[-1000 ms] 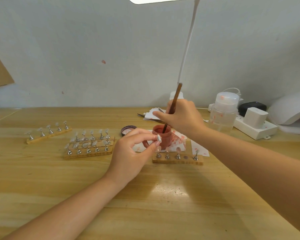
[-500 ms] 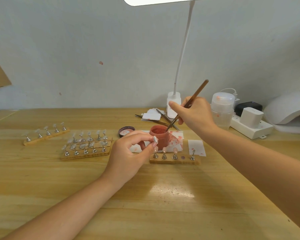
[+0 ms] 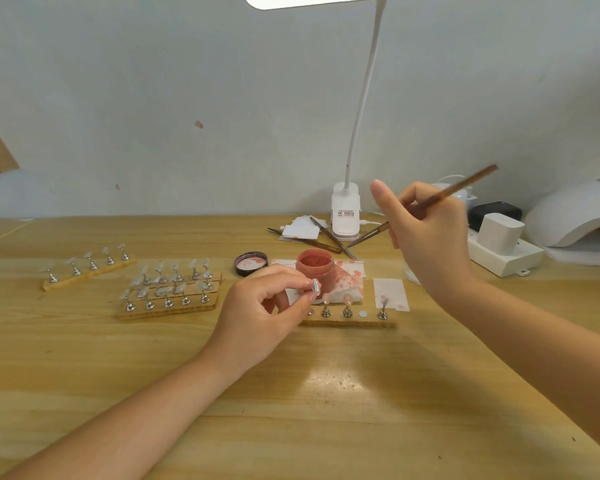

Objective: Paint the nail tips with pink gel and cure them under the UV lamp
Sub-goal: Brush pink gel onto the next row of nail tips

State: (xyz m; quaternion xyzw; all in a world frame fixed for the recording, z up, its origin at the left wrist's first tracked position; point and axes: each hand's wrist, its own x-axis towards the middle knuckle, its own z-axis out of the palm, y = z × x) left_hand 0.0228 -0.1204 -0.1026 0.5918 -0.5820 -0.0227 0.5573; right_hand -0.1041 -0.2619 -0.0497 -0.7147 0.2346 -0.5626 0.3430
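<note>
The left hand point(image 3: 257, 317) pinches a nail tip point(image 3: 314, 285) beside the gel pot point(image 3: 315, 268); the right hand point(image 3: 426, 230) grips the brush point(image 3: 440, 197), bristles seemingly raised above the bench point(image 3: 291, 393).

A small clear nail tip point(image 3: 315, 285) is sitting upright on its little metal stand, pinched between thumb and fingers of the left hand point(image 3: 267, 313) just in front of the gel jar point(image 3: 315, 269). The jar is standing open on a stained paper, pink gel showing inside, its dark lid point(image 3: 251, 262) lying just to its left. The right hand point(image 3: 426, 230) is holding the thin brown brush point(image 3: 440, 199) tilted, bristles pointing down-left above the tabletop, beyond the jar. The white UV lamp point(image 3: 575, 216) is sitting at the far right edge.
</note>
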